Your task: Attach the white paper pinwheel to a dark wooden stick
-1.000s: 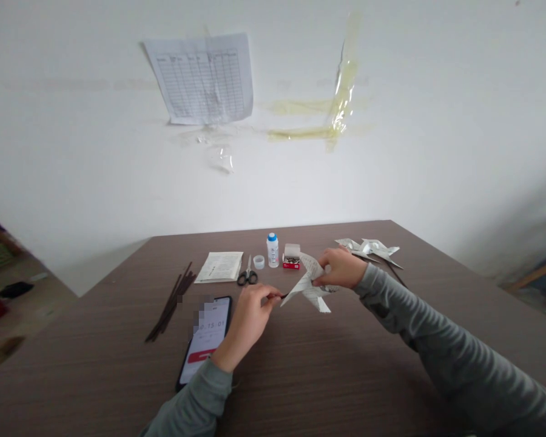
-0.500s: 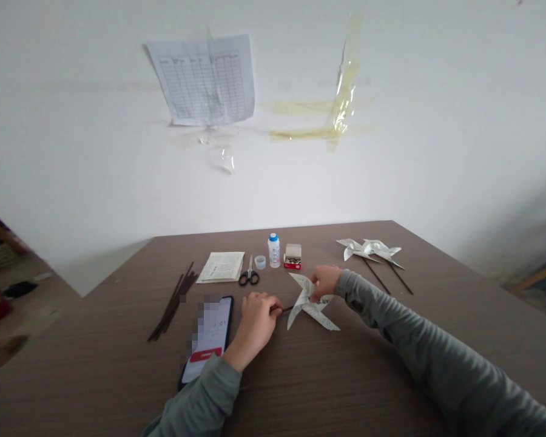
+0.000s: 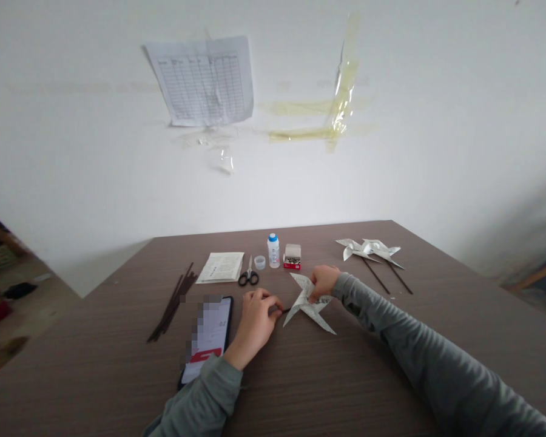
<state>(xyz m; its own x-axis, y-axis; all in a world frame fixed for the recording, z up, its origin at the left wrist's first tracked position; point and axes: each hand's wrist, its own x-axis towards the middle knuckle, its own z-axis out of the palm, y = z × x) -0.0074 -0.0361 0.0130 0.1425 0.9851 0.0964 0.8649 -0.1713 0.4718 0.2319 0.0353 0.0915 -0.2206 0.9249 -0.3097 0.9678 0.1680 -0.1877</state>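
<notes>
A pinwheel (image 3: 313, 311) folded from printed paper is in front of me, its blades spread over the table. My right hand (image 3: 324, 281) pinches it close to the centre, and the fingertips cover the middle. From the left, my left hand (image 3: 258, 317) has its fingers closed around a thin dark stick (image 3: 286, 311). Only a short length of that stick shows, running under the pinwheel's left blade. Two finished-looking pinwheels on sticks, a left one (image 3: 352, 249) and a right one (image 3: 383, 250), lie at the back right.
Beyond my hands stand a small blue-capped bottle (image 3: 273, 251), a red box of small pieces (image 3: 292, 262), a little clear cup (image 3: 259, 262) and scissors (image 3: 248, 278). Paper sheets (image 3: 221, 267), dark sticks (image 3: 173, 302) and a phone (image 3: 209, 340) lie to the left.
The pinwheel has turned slightly, its lower blades shifting a little to the left. Both hands stay in nearly the same place.
</notes>
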